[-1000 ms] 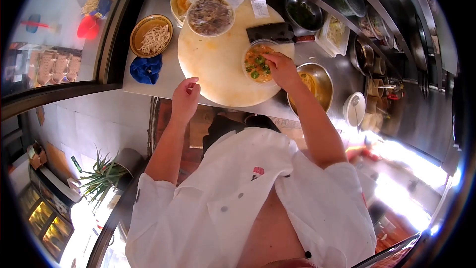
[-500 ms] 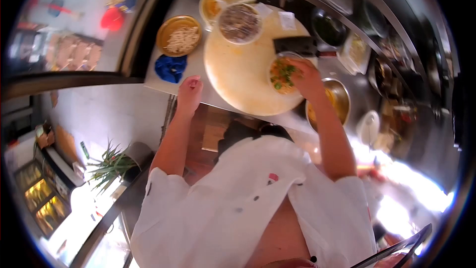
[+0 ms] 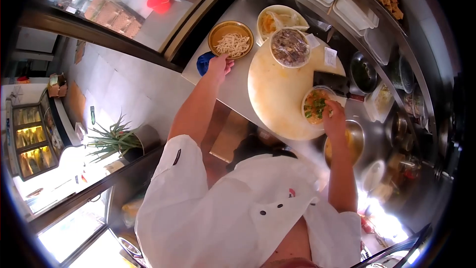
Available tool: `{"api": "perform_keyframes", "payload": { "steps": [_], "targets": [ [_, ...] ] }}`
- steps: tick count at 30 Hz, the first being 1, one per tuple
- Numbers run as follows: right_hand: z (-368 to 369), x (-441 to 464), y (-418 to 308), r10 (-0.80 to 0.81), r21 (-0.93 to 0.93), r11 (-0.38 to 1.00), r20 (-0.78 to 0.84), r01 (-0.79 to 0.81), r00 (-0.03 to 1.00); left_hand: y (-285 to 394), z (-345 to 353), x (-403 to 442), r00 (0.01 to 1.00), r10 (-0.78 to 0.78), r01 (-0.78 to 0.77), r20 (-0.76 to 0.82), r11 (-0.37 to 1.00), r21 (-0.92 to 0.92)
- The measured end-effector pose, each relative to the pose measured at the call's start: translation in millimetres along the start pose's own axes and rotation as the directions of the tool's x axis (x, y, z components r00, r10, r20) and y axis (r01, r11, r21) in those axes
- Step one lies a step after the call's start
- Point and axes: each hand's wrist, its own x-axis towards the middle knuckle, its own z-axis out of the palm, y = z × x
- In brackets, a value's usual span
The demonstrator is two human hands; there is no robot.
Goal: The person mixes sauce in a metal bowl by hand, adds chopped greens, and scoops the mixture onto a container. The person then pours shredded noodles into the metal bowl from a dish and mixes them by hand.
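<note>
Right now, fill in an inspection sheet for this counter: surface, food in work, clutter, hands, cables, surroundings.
Surface: round board on metal counter; yellowish stains on the board.
Food in work: herb-topped bowl on the board; cleaver lying beside it.
Clutter: paper slip on the board; blue cloth beside the brown dish of pale strips.
Hands: right hand at the herb-topped bowl, fingertips over its food; left hand at the brown dish's near rim, contact unclear.
Cables: nothing seen.
Surroundings: potted plant beyond the counter; white trays along the shelf.
</note>
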Motion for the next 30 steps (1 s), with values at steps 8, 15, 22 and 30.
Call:
{"api": "perform_keyframes", "payload": {
  "steps": [8, 15, 22, 30],
  "targets": [
    [-12, 0, -17, 0.375, 0.672, 0.643, 0.142, -0.367, 0.916, 5, -1, -23, 0.975, 0.218, -0.216, 0.05, 0.976, -0.03],
    [-59, -36, 47, 0.551, 0.957, -0.177, 0.289, -0.229, 0.783, 12, -1, -140, 0.951, 0.222, -0.217, 0.215, 0.975, -0.047],
    [-77, -135, 204, 0.769, 0.914, -0.322, 0.404, -0.246, 0.495, -42, 125, -283, 0.821, 0.148, -0.344, 0.551, 0.899, 0.272],
    [-49, -170, 258, 0.705, 0.801, -0.462, 0.593, -0.382, 0.389, -223, 267, -331, 0.408, 0.37, -0.913, 0.835, 0.196, 0.359]
  ]
}}
